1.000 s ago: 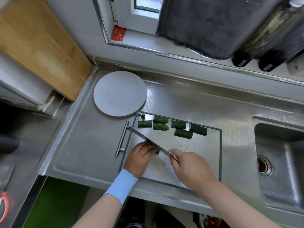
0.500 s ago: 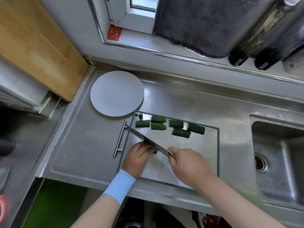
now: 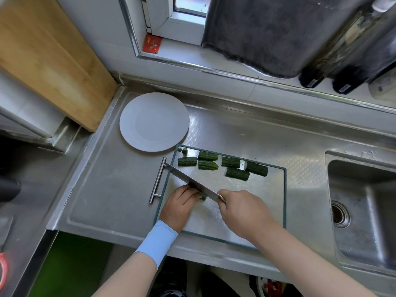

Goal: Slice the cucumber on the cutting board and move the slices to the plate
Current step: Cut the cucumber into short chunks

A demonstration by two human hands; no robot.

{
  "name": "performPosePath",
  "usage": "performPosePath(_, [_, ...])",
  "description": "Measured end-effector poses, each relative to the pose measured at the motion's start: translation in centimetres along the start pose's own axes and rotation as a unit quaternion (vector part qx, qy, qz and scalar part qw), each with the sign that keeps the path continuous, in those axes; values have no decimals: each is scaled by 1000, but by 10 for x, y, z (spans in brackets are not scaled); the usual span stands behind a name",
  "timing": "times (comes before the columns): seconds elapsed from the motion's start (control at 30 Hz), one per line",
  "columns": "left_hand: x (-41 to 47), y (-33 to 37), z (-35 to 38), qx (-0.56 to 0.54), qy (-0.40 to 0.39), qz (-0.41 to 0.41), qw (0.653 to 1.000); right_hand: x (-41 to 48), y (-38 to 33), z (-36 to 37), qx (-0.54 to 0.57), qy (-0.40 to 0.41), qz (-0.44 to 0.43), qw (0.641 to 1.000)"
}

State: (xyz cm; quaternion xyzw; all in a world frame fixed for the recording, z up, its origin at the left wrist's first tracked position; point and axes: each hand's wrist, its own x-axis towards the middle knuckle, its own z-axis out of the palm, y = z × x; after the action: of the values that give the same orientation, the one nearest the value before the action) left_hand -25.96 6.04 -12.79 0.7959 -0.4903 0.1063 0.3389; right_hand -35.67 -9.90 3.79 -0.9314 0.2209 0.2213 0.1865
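Note:
A glass cutting board (image 3: 257, 211) lies on the steel counter. Several dark green cucumber chunks (image 3: 230, 162) lie along its far edge, with two tiny end bits (image 3: 184, 150) at the far left corner. My left hand (image 3: 179, 205) holds down a cucumber piece (image 3: 203, 197) that is almost wholly hidden under its curled fingers. My right hand (image 3: 244, 211) grips the handle of a cleaver (image 3: 188, 179), whose blade stands on edge against the left fingers. A round white plate (image 3: 154, 122) lies bare beyond the board's left corner.
A sink basin (image 3: 362, 211) drops away right of the board. A wooden board (image 3: 49, 61) leans at the far left. A metal bar handle (image 3: 157, 181) lies along the board's left edge. Dark bottles (image 3: 321, 67) and a grey cloth (image 3: 267, 35) hang over the window ledge.
The hands and cleaver hold nearly the same spot on the board. Only the camera has shifted slightly; the cucumber chunks have not moved.

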Motion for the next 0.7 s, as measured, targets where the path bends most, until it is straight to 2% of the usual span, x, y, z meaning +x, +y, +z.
performPosePath(0.7, [0,1,-1,8,-6,3,1000,3,4,17,5,6,-2,1000])
